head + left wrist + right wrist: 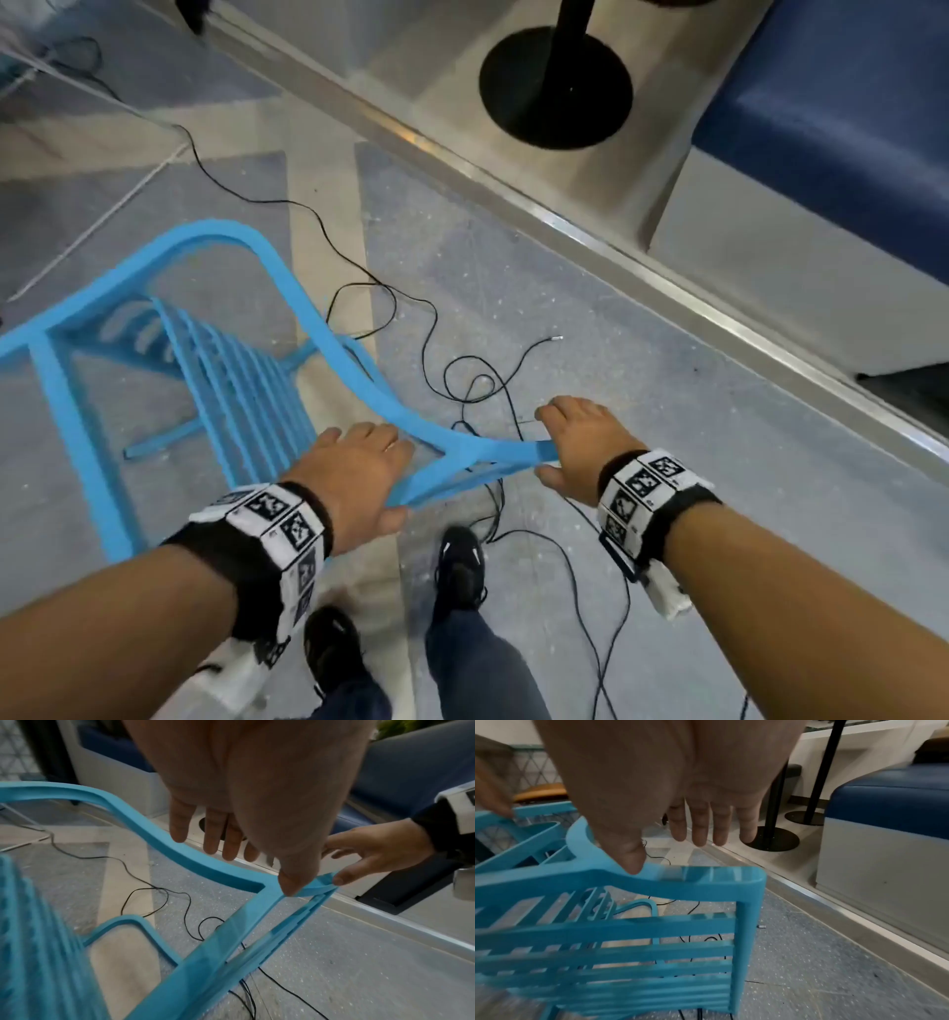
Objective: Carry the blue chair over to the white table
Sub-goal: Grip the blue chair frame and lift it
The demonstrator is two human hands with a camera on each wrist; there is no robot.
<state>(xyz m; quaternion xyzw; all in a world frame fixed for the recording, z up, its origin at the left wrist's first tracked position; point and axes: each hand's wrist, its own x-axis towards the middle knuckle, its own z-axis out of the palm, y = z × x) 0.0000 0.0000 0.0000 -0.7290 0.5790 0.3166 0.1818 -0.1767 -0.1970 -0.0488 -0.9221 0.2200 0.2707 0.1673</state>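
Note:
The blue slatted plastic chair [354,370] stands in front of me on the floor, with its backrest nearest to me. My left hand [359,473] lies over the left part of the backrest's top rail [231,933]. Its fingers are straight and its thumb tip touches the rail. My right hand [575,442] is at the rail's right corner [706,882], also with straight fingers and only the thumb tip on the plastic. Neither hand is curled round the chair. A black pedestal base [554,87] with a post stands ahead on a raised floor. Its top is out of the head view.
Thin black cables [462,370] loop over the speckled floor under and beyond the chair, reaching my shoes [457,560]. A metal-edged step [565,216] runs diagonally across. A blue-cushioned bench [847,128] stands on the raised floor at right, beside the pedestal.

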